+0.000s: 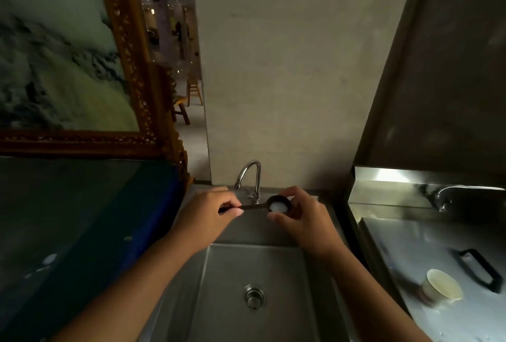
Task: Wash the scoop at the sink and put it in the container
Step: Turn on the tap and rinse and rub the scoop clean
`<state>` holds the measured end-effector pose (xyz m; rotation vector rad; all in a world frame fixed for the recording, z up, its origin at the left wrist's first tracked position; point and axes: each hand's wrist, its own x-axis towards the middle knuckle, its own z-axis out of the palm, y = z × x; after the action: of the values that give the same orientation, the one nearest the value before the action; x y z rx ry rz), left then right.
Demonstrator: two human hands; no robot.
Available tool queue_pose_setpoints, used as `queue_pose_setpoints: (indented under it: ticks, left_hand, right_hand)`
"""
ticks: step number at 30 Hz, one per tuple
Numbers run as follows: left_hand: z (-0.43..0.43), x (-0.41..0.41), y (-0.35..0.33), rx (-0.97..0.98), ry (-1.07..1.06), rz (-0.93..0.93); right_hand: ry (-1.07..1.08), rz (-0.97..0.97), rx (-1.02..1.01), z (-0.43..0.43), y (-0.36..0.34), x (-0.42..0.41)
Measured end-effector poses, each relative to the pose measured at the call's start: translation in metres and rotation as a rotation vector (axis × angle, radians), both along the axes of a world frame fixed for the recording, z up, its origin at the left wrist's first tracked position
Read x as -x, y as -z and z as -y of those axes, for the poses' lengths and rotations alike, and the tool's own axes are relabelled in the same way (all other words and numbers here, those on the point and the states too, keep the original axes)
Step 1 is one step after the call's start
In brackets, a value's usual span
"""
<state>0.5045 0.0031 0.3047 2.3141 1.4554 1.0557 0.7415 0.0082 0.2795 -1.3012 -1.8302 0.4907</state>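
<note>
A small black scoop [276,204] with white residue in its bowl is held level above the back of the steel sink [219,273], just in front of the chrome faucet [250,174]. My left hand [210,213] pinches the end of its thin handle. My right hand [298,213] cups the scoop's bowl with thumb and fingers around its rim. No water runs from the faucet. A cream cup-shaped container [440,285] stands on the steel counter to the right.
The sink drain [254,295] lies at the basin's centre. A black handle [480,269] lies on the right counter [410,246], with a second tap [449,195] behind it. A dark blue-edged tank [82,218] and a carved wooden frame [131,68] are on the left.
</note>
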Motion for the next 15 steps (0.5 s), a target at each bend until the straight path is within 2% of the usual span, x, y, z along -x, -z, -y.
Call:
queue_pose_setpoints:
  ticks: [15]
  left_hand:
    - [0.010,-0.002,-0.006,-0.026,-0.017,-0.046]
  right_hand:
    - [-0.041,-0.058,-0.027,0.011,-0.006,0.002]
